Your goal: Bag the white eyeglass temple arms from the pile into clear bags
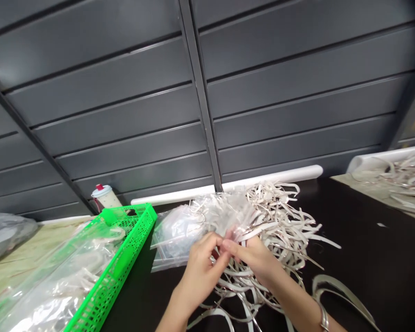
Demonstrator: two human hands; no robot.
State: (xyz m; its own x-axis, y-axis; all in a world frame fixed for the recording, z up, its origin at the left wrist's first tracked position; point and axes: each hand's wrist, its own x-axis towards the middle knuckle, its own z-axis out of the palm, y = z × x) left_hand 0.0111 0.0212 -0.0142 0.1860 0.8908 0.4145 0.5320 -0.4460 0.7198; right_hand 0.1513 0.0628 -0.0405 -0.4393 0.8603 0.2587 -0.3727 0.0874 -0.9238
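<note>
My left hand [207, 258] and my right hand [251, 253] meet over the dark table, fingertips pinched together on the near edge of a clear plastic bag [233, 212]. White strips show inside this bag. Beneath and behind my right hand spreads a tangled heap of white and silvery strips [283, 221]. One pale strip [263, 229] runs out beside my right hand; whether it is held is unclear. More clear bags [176, 235] lie flat to the left of my hands.
A green perforated basket [124, 258] with bagged strips stands at left, a cup with a red-topped lid [106, 196] behind it. A white tube [273, 175] lies along the grey slatted wall. Curved strips [342, 290] lie on the black table [359, 249]; more strips [408, 177] are far right.
</note>
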